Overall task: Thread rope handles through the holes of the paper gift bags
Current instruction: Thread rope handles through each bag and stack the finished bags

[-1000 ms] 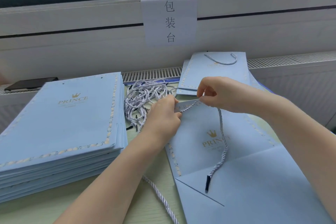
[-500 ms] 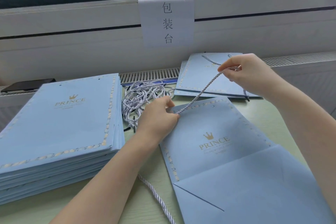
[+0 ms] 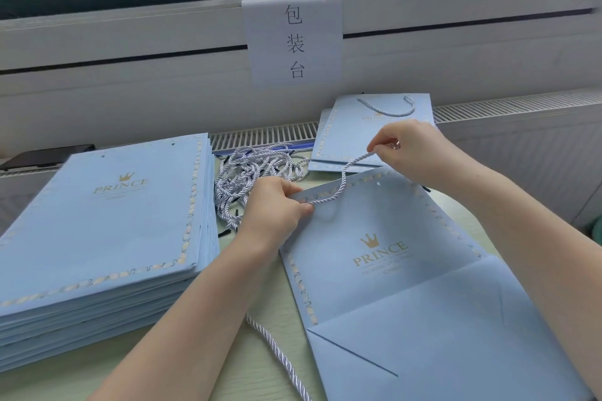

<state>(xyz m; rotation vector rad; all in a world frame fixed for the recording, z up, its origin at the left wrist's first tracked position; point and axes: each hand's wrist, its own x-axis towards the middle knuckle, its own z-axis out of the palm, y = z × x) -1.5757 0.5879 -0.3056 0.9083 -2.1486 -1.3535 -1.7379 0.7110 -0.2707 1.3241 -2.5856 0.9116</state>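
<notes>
A flat light-blue paper gift bag [image 3: 384,257] with a gold crown print lies in front of me. My left hand [image 3: 277,208] pinches the bag's top left edge where a white-and-blue twisted rope [image 3: 342,182] comes out of it. My right hand [image 3: 407,150] pinches the rope's other end, above the bag's top edge. The rope hangs in a slack curve between my two hands. An open hole [image 3: 378,184] shows near the bag's top right.
A tall stack of flat blue bags [image 3: 107,225] fills the left. A heap of loose ropes [image 3: 254,172] lies behind my left hand. Bags with handles fitted [image 3: 374,127] are piled at the back. A stray rope [image 3: 280,358] lies on the table in front, and a dark phone [image 3: 42,156] on the sill.
My right hand pulled the rope up and away through the bag's hole, then came back down toward the top edge. The rope went from taut to slack. My left hand stayed put.
</notes>
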